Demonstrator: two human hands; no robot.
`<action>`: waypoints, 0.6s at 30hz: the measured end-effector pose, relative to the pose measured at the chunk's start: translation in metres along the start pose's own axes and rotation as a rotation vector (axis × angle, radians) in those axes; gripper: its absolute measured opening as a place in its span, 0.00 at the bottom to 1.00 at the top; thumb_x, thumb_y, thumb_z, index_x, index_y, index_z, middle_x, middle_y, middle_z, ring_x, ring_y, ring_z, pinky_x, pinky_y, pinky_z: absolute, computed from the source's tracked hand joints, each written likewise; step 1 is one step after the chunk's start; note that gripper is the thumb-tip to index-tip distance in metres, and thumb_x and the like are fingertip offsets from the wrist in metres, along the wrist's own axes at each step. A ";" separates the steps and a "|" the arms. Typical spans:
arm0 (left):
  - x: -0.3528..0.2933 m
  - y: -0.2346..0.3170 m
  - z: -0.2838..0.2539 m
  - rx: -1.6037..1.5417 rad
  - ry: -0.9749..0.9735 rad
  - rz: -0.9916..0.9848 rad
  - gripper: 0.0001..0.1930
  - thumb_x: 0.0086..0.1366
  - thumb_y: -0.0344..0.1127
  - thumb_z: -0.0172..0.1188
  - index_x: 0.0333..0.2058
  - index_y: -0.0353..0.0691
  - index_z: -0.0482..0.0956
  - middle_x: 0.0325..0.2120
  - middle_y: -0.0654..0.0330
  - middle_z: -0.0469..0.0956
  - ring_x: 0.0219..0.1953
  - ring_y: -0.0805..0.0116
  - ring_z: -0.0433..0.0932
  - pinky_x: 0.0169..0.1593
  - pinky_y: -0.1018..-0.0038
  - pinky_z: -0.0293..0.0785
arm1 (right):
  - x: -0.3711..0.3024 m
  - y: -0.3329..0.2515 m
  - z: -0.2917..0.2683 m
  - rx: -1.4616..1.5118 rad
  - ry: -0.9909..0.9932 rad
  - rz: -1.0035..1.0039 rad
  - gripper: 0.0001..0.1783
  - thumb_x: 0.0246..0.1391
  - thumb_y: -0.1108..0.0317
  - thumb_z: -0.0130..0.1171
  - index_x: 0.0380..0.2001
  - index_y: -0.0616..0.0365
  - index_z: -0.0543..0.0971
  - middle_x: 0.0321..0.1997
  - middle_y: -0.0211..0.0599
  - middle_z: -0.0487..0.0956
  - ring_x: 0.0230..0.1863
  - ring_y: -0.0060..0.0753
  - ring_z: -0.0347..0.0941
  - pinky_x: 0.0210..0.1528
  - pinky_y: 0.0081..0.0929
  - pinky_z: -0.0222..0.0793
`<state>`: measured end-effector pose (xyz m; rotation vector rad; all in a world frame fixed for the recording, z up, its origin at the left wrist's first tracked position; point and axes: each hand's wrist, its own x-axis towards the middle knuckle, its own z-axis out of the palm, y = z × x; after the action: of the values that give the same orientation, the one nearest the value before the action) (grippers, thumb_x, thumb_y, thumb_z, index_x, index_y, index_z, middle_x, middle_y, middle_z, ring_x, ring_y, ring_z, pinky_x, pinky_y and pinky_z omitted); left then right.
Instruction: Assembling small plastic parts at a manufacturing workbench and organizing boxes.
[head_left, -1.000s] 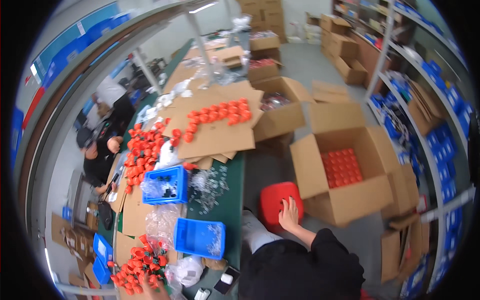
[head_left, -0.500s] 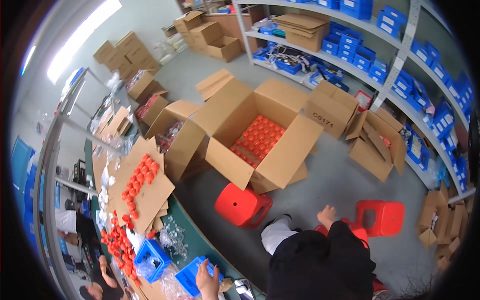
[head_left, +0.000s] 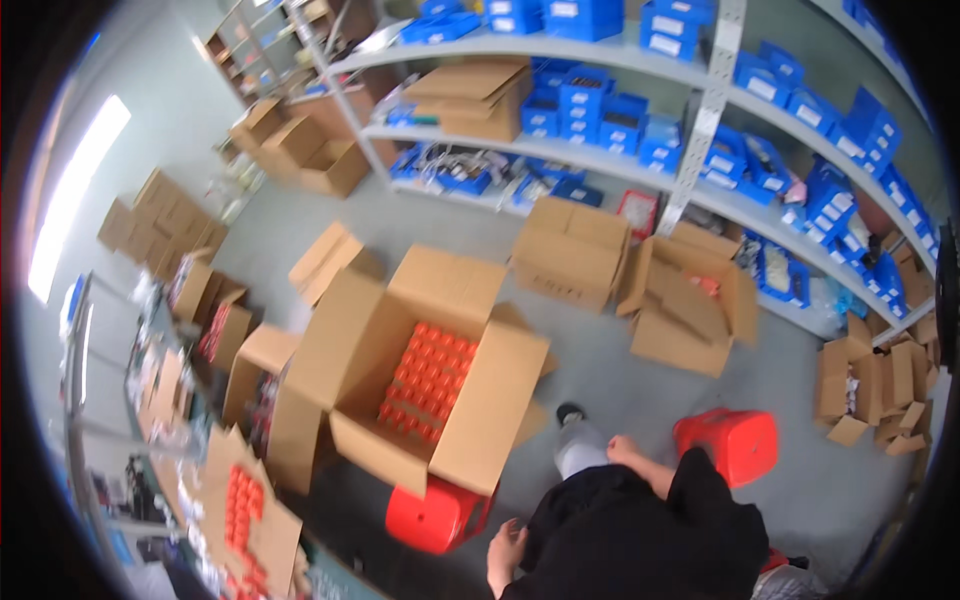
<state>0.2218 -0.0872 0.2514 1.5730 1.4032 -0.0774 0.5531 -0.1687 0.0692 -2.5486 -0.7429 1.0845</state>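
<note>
My left hand hangs in the air at the lower middle, fingers loosely bent and apart, holding nothing. To its left is a red plastic stool, partly under a large open cardboard box. Rows of round orange-red parts fill the floor of that box. My right hand is farther forward, beside my leg, its fingers curled in with nothing visible in them. Another red stool stands to its right. Neither hand touches any of these things.
More orange-red parts lie on cardboard sheets on the workbench at lower left. Ahead, a closed carton and an open carton stand on the floor. Metal shelving with blue bins runs along the back and right.
The view has swung right and moved. My left hand has come away from the blue bin on the bench to beside my body. My right hand's fingers look more curled.
</note>
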 end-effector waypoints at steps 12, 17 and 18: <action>0.227 0.137 -0.051 0.182 0.060 0.169 0.26 0.60 0.46 0.55 0.52 0.36 0.67 0.39 0.46 0.76 0.38 0.52 0.77 0.41 0.61 0.73 | 0.116 0.020 -0.157 0.672 0.216 0.126 0.11 0.53 0.71 0.46 0.33 0.60 0.78 0.24 0.40 0.79 0.25 0.32 0.76 0.28 0.27 0.72; 0.302 0.153 -0.012 0.682 0.188 0.125 0.35 0.58 0.55 0.55 0.57 0.37 0.61 0.49 0.43 0.69 0.49 0.45 0.71 0.51 0.56 0.68 | 0.098 0.105 -0.089 0.393 0.315 0.199 0.10 0.54 0.70 0.48 0.34 0.62 0.77 0.18 0.34 0.76 0.21 0.28 0.73 0.23 0.27 0.67; 0.317 0.175 -0.001 0.659 0.055 0.119 0.37 0.57 0.56 0.54 0.59 0.38 0.59 0.52 0.42 0.66 0.51 0.44 0.69 0.53 0.56 0.66 | 0.098 0.145 -0.085 -0.418 -0.064 -0.028 0.11 0.53 0.64 0.52 0.32 0.61 0.78 0.24 0.39 0.79 0.26 0.36 0.75 0.27 0.32 0.69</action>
<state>0.4621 0.1686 0.1634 2.2045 1.3973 -0.4675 0.7234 -0.2389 0.0060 -2.8399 -1.1221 1.1014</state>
